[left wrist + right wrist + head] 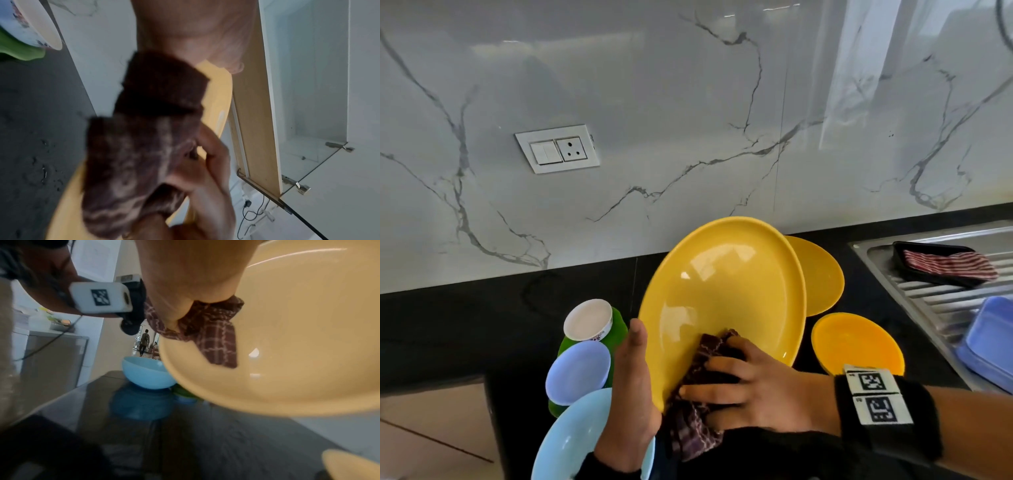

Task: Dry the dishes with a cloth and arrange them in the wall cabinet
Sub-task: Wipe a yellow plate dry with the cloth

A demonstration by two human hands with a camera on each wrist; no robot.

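**Wiping the big yellow plate over the bench**

Left hand (631,387) held upright, thumb up, grip round the rim of the large yellow plate (722,294), which is tilted above the black bench (482,325). Right hand (753,387) grips a dark checked cloth (698,404) pressed to the plate's lower face, fingers curled into it. On the drainboard (928,294) a black tray (914,253) holds a red striped cloth (948,263). Wrist band (873,394) shows square marker codes; no readable writing.
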